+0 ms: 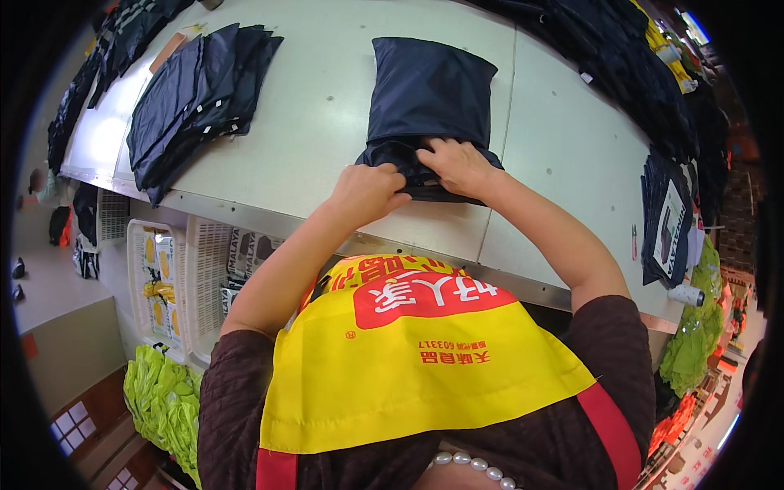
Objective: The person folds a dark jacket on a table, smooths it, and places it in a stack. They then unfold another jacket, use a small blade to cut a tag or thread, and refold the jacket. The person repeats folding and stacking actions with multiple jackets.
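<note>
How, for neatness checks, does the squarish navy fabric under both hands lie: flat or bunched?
Partly bunched: the navy fabric lies flat farther out, gathered beneath the left hand and right hand.

Apparently garment workshop: long worktable (pixel 318 126), stacked dark textiles (pixel 196 106), plastic crates (pixel 193 269).

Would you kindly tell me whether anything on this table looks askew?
The dark pile on the left looks askew: its pieces are fanned unevenly, and its near corner appears to overhang the table.
</note>
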{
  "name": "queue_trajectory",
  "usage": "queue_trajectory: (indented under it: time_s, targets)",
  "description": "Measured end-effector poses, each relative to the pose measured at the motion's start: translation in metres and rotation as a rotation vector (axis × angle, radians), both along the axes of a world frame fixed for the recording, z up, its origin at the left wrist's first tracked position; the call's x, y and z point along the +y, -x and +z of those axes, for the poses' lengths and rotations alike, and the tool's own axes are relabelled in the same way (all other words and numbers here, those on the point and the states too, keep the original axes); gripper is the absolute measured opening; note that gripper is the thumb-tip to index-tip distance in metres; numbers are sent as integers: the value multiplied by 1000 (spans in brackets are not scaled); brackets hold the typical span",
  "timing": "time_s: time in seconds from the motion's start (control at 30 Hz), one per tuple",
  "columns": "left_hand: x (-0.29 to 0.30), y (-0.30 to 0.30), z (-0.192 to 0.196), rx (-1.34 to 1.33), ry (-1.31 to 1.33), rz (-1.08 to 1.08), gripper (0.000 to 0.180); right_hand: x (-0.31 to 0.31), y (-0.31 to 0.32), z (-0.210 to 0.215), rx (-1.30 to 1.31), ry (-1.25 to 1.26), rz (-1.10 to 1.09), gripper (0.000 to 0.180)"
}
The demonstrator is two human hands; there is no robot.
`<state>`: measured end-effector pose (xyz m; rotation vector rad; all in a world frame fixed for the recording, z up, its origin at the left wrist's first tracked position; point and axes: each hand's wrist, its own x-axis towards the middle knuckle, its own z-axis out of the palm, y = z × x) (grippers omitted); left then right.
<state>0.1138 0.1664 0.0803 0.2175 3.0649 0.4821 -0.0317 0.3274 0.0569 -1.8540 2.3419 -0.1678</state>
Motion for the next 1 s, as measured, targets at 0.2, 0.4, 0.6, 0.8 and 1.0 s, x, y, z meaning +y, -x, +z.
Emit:
queue_trajectory:
  time_s: [0.2, 0.4, 0.6, 0.8, 1.0]
  targets:
    - [-15, -6, 25, 20, 165, 122, 23, -18, -9, 17, 146, -158, 247, 13]
    - [-6, 13, -3, 69, -56, -134, 16, -28, -36, 1, 61, -276, 197, 31]
    - [-2, 11, 0, -10, -81, -194, 28, 43, 1, 56, -442, 336, 89, 46]
    - [32, 19, 2, -63, -17, -249, 30, 97, -14, 29, -72, 24, -313, 26]
    - [66, 13, -16, 68, -57, -278, 21, 70, -14, 36, 9, -12, -153, 6]
